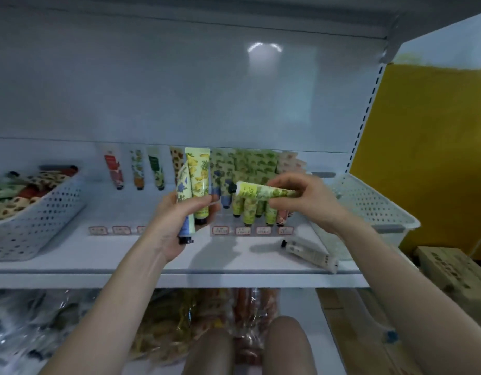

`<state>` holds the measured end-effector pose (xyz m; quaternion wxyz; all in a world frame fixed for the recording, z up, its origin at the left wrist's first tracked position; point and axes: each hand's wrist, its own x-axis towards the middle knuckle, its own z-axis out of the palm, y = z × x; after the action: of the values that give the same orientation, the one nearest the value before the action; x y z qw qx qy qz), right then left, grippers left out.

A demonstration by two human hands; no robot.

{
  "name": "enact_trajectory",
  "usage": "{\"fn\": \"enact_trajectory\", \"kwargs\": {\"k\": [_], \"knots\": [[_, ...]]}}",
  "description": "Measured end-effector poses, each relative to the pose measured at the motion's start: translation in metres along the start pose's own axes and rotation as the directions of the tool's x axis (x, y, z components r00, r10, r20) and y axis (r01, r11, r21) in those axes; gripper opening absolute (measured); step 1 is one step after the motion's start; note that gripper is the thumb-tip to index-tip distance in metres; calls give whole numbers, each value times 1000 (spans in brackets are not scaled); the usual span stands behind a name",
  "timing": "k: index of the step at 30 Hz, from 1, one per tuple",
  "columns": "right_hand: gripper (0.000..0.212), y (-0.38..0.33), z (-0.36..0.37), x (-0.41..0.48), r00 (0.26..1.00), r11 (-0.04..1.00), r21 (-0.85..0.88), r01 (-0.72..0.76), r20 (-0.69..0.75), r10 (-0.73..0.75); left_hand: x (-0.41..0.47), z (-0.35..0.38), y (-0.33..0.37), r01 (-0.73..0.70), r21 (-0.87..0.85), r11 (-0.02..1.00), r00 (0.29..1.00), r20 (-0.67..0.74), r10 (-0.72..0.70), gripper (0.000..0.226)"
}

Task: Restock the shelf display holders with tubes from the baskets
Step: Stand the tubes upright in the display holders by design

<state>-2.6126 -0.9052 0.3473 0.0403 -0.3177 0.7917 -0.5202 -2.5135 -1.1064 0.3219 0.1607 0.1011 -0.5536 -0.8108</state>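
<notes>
Left grip (177,226) holds two tubes (198,182); right grip (307,198), green tube (257,191); basket (44,212) tube-filled.

The white shelf (112,255) carries a full left basket (39,220), a right basket (369,207), tube holders (247,230) between them, and one white tube (309,251) lying loose.

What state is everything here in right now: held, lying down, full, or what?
Left hand: grips two tubes upright, caps down.
Right hand: pinches a green tube sideways, cap pointing left.
White tube: lies flat on the shelf, untouched.
Left basket: piled with tubes.
Right basket: contents unclear.
Right display holders: packed with upright tubes.
Left display holders: single tubes showing.
</notes>
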Motion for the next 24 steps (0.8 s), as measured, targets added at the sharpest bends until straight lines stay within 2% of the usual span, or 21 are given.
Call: {"fn": "enact_trajectory", "kwargs": {"k": [6, 10, 15, 18, 21, 23, 24], "knots": [[38, -13, 44, 8, 966, 946, -232, 226, 183, -185, -7, -37, -5, 3, 88, 996, 1000, -12, -2, 21], [33, -14, 56, 17, 946, 906, -302, 296, 225, -234, -8, -50, -12, 47, 152, 987, 999, 1, -48, 42], [31, -19, 55, 24, 972, 953, -269, 140, 222, -81, -4, -56, -14, 65, 102, 993, 997, 36, -69, 33], [31, -19, 54, 29, 978, 972, -236, 19, 206, 30, -1, -57, -16, 64, 68, 996, 995, 71, -68, 37], [21, -16, 53, 34, 962, 988, 47, -144, 242, 129, 2, -57, -22, 65, 7, 998, 993, 96, -66, 37], [11, -15, 52, 38, 944, 942, 228, -246, 278, 179, 8, -57, -28, 59, -46, 997, 996, 68, -56, 28], [9, -15, 50, 41, 942, 927, 262, -267, 274, 194, 12, -59, -31, 51, -51, 997, 998, 25, -50, 23]]}}
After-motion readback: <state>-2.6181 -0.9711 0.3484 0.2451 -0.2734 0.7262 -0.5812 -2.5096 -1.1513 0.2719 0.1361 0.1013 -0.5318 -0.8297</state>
